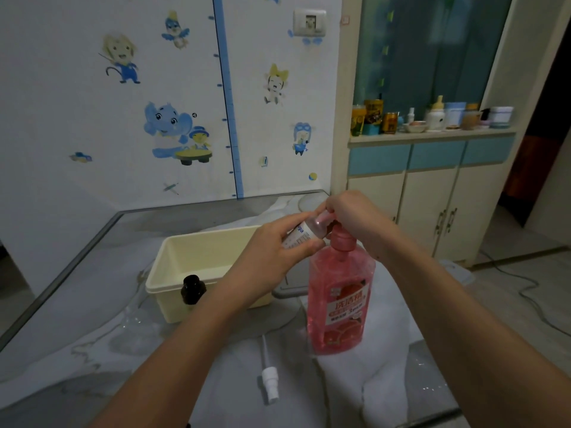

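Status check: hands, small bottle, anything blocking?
Left hand grips small bottle, tilted, mouth at the pump spout. Right hand curled over pump of pink soap bottle. Loose spray cap on table, clear of the work.

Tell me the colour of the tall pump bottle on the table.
The pump bottle is translucent pink-red, its pump the same pink; the head view shows it.

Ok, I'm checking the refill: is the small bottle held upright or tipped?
Tipped: the left hand holds the small bottle almost sideways, its mouth at the pump of the upright pink bottle, under the right hand.
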`<state>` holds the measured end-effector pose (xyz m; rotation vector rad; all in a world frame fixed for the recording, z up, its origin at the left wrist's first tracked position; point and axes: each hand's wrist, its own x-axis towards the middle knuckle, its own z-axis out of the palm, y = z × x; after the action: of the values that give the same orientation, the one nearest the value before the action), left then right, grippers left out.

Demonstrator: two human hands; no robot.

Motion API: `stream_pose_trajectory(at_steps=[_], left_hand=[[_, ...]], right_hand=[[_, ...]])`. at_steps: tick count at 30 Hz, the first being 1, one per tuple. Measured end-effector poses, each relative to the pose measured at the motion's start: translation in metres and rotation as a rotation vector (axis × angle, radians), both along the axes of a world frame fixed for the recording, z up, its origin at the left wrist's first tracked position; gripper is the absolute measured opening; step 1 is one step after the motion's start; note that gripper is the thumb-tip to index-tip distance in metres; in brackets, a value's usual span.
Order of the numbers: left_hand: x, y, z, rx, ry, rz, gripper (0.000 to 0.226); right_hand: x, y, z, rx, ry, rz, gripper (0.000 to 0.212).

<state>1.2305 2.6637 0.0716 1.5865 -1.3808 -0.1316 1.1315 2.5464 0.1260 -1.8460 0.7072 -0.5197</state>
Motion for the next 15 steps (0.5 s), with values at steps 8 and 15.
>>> stream_pose_trajectory(at_steps=[8, 15], left_hand=[[-0.002, 0.001, -0.003, 0.013, -0.025, 0.022, 0.034], [-0.001, 0.002, 0.003, 0.006, -0.016, 0.025, 0.035]], right_hand=[[-0.002, -0.001, -0.006, 0.035, -0.006, 0.0, 0.023], [0.001, 0.0, 0.004, -0.001, -0.012, 0.034, 0.026]])
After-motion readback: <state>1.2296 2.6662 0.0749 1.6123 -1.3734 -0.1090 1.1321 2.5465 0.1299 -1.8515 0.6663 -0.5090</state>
